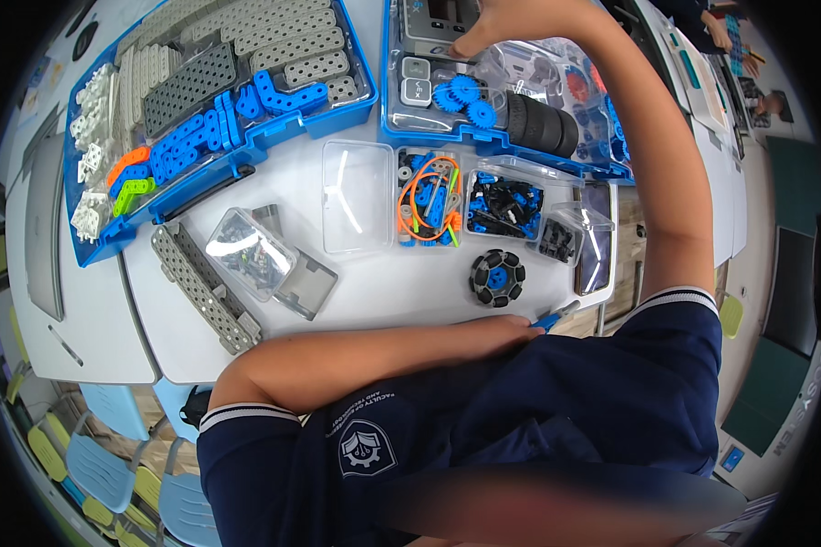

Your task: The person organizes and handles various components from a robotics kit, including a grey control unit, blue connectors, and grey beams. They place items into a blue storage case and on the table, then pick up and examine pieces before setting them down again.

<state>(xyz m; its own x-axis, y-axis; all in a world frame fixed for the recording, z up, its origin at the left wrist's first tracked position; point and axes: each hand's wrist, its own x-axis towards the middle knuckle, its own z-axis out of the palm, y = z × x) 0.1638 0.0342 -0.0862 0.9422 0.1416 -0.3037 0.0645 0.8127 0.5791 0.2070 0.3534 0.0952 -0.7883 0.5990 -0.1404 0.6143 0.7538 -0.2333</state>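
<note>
My right hand (520, 20) reaches to the far blue bin (438, 137). Its thumb stretches onto the near edge of a grey control box (427, 38) with a dark screen; the other fingers run past the top of the picture. Held low against my shirt, my left hand (506, 330) lies at the table's near edge, its fingers together at a blue-and-grey part (555, 317). Just beyond it a black wheel with rollers and a blue hub (497, 278) rests on the table.
A second blue bin (274, 137) holds grey perforated beams and coloured connectors. Small clear boxes with pins (506, 202), orange cables (433, 196) and screws (251, 255) stand mid-table. Grey perforated rails (205, 287) lie left, a phone (595, 242) right. Black tyres (540, 125) fill part of the far bin.
</note>
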